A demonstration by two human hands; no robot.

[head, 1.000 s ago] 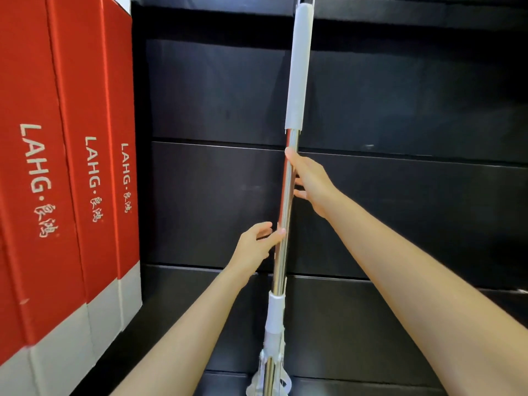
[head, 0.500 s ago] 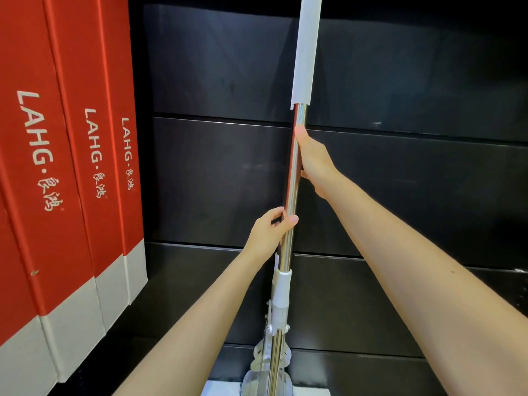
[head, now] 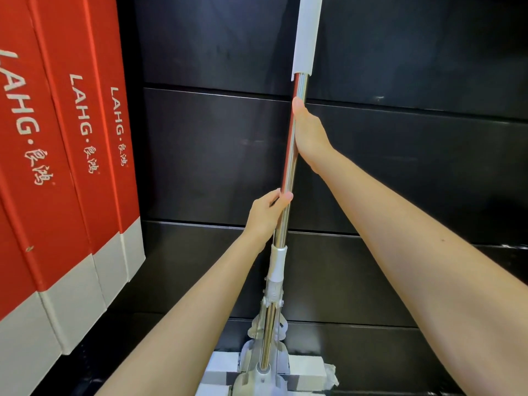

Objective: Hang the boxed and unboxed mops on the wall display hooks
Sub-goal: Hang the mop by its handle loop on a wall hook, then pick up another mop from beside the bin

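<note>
A: Where's the mop?

B: Upright in front of the dark slatted wall, just right of centre. Its shiny metal pole runs from the bottom edge up past the top, so the top end is out of view.

A: And the hands?

B: Both are on the pole, one above the other and apart. The right hand is the higher one, pressed along the right side of the bare metal a little below the white foam grip. Its fingers go round behind the pole, so I can't see them. The left hand is lower, fingers and thumb curled round the pole just above the white collar.

A: What's at the bottom?

B: The mop's grey plastic wringer frame and a white sponge head, lying crosswise at the bottom edge.

A: Anything else?

B: Three red boxes with white lower ends hang side by side on the left, each printed "LAHG" with some characters below. They're well clear of the pole.
</note>
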